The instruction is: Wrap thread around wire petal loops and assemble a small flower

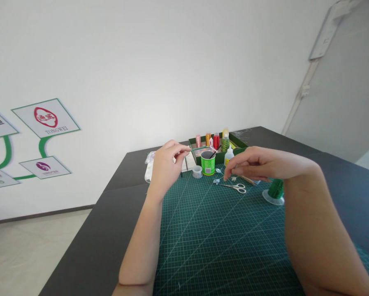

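Observation:
My left hand is raised over the far part of the green cutting mat. Its thumb and fingers pinch a thin green stick, probably wire, which points right across the view of a green can. My right hand hangs bent at the wrist, fingers drawn together and pointing down; whatever they may hold is too small to make out. Close to its fingertips are small pale leaf-shaped pieces. White-handled scissors lie just below that hand.
Behind the hands, a dark green tray holds several thread spools. A glue bottle and a small clear tub stand near the can. At right is a green spool. The black table meets a white wall.

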A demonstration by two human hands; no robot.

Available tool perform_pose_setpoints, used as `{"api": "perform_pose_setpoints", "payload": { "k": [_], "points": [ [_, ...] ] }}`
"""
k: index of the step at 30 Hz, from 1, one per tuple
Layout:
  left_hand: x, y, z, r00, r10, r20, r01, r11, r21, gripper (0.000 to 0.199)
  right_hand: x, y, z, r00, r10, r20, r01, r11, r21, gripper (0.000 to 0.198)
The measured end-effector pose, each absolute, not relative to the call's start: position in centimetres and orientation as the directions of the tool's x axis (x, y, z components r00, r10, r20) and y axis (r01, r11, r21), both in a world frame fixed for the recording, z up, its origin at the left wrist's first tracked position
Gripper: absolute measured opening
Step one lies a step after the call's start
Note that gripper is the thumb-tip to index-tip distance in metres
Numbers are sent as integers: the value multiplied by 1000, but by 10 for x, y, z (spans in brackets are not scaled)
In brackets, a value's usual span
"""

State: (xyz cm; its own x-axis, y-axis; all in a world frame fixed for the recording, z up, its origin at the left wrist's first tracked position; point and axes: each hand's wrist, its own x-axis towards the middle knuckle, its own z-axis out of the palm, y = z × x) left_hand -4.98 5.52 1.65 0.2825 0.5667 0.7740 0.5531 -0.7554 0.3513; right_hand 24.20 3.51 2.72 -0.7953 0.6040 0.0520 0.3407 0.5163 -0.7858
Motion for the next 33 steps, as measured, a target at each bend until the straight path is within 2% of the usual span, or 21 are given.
{"api": "perform_pose_setpoints", "payload": {
  "k": [8, 17, 25, 33],
  "points": [
    [-48, 54, 15, 353, 556, 753, 549, -775, 315, 18, 254, 39, 22, -813, 547, 199, 151, 528, -836, 33],
    [-47, 51, 16, 427, 537, 728, 521, -804, 287, 17, 246, 34, 20, -737, 581, 346, -36, 477, -878, 27],
    [-46, 49, 16, 492, 551, 674, 520, -807, 280, 15, 241, 34, 16, -675, 622, 397, -126, 433, -893, 27],
    [-46, 47, 18, 552, 561, 617, 519, -810, 272, 15, 235, 37, 14, -598, 639, 484, -191, 473, -860, 25]
  ]
}}
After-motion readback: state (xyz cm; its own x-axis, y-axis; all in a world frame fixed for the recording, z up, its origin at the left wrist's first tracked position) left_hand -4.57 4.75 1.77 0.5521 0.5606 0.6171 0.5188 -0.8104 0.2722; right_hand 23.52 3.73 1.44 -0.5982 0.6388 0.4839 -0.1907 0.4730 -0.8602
